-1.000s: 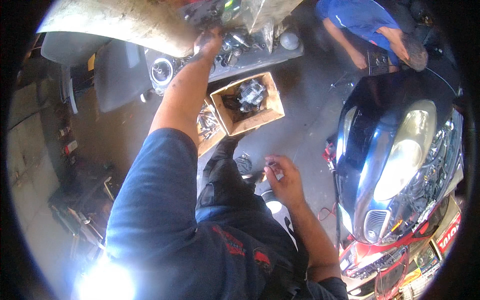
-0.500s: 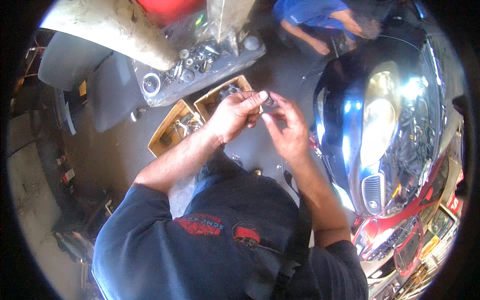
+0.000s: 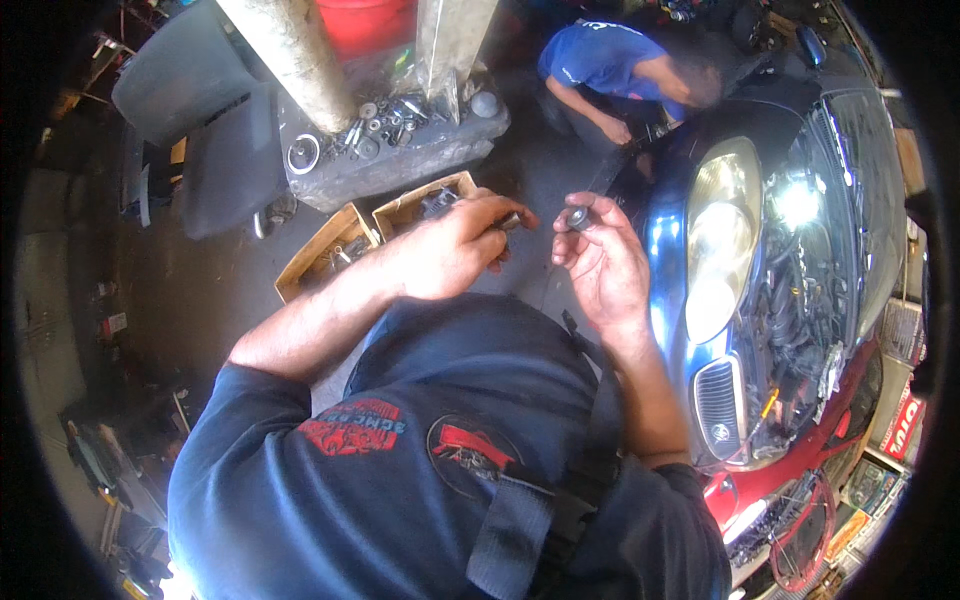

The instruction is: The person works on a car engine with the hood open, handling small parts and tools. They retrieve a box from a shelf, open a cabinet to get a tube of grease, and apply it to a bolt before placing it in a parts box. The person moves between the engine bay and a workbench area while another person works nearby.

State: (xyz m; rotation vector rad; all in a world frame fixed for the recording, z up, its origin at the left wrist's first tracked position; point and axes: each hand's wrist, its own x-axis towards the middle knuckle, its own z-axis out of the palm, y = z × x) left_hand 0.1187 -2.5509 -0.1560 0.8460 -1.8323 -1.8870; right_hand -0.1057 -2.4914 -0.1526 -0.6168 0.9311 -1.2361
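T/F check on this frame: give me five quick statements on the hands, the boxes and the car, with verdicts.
1. The left hand grips a small dark metal part. True.
2. The right hand is empty. False: it pinches a small round part at its fingertips.
3. The two hands are clasped together. False: there is a gap between them.
4. Two open cardboard boxes sit on the floor beyond the hands. True.
5. The blue car is on the person's left. False: it is on the right.

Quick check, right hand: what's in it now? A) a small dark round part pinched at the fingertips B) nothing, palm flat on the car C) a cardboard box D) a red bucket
A: the right hand pinches a small dark round part at its fingertips, held up beside the blue car, not on it.
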